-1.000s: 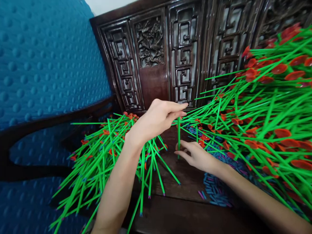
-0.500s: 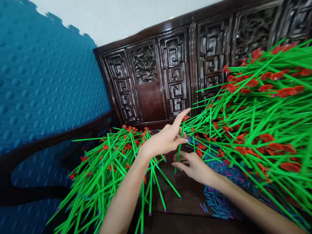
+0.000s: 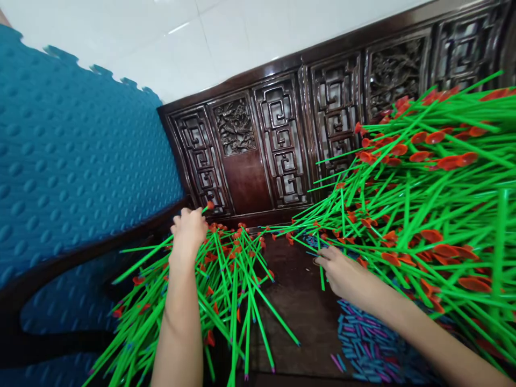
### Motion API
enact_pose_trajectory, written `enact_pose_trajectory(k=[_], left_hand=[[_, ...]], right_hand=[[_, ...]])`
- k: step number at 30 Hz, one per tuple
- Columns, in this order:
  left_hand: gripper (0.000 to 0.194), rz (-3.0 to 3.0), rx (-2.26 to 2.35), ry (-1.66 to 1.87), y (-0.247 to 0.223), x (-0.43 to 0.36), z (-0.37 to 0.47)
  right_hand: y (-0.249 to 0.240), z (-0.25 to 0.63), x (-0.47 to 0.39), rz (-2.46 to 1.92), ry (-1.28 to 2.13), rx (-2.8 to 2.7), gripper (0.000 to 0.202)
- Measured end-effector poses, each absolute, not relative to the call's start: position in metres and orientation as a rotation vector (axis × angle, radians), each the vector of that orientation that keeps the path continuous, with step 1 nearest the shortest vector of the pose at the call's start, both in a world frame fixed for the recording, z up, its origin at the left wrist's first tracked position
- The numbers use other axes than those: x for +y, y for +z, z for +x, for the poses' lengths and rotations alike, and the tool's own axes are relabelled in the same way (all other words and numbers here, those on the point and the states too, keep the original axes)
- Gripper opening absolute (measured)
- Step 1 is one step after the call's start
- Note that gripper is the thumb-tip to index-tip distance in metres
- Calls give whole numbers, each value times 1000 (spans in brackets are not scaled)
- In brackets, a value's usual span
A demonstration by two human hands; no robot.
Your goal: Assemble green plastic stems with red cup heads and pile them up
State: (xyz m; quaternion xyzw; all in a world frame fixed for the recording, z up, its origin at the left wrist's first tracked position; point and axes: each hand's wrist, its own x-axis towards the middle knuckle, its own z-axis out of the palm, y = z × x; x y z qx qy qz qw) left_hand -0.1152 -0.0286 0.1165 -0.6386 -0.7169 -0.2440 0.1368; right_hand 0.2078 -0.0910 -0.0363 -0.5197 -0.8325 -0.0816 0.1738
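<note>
My left hand (image 3: 189, 228) is over the left pile of green sticks (image 3: 177, 290), its fingers closed round a green stick with a red cup-shaped end (image 3: 210, 205) that pokes out on the right. My right hand (image 3: 336, 269) is at the left edge of the larger right pile of green sticks with red ends (image 3: 423, 199). Its fingers are bent close to small blue pieces, and a short green stick shows beside the fingertips. What those fingers hold, if anything, is hidden. Small blue and purple tubes (image 3: 371, 344) lie heaped below my right forearm.
Both piles lie on a dark wooden seat (image 3: 296, 317). Behind rises a carved wooden backrest (image 3: 248, 183). A curved wooden armrest (image 3: 80, 255) and a blue bumpy mat (image 3: 80, 156) are on the left. Pale tiled floor (image 3: 234, 32) shows beyond the backrest.
My left hand has moved left, from the middle to above the left pile, with a green stick. My right hand has shifted slightly right, away from the upright stick it was touching.
</note>
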Motion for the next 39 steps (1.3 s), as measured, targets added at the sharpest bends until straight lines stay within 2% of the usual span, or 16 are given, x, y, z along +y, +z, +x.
enact_pose_trajectory(k=[2,4,9,15,18,21,22,26,32,36,39], left_hand=[[38,-1737,-2187,-664,110,-24,-123],[43,-1691,-2226,-636,108,-23,-125],[51,-1832,-2058,-676,119,-32,-110],[32,-2206,-1709,-819,120,-37,-71],[25,-2441,-1416,-825,114,-37,-53],[18,-2745,-980,-806,105,-39,-36],[18,-2818,-827,-813,101,-39,-30],[19,-2947,-512,-727,88,-42,-10],[17,-3079,-534,-471,89,-44,-7],[14,-2882,-771,-575,101,-43,-22],[10,-2715,-947,-719,110,-42,-37]], right_hand=[[-37,208,-91,-1601,-342,-2392,39],[-37,208,-93,-1696,-390,-2403,42],[-34,204,-97,-1838,-303,-2335,50],[-35,200,-92,-1788,-241,-2242,55],[-36,198,-86,-1598,25,-2037,31],[-30,192,-84,-1279,525,-1744,8],[-27,190,-86,-1164,682,-1655,7],[-9,182,-99,-842,1146,-1382,32],[8,181,-112,-685,1465,-1118,46],[7,193,-106,-927,1301,-1302,43],[-2,206,-106,-1152,1182,-1704,31]])
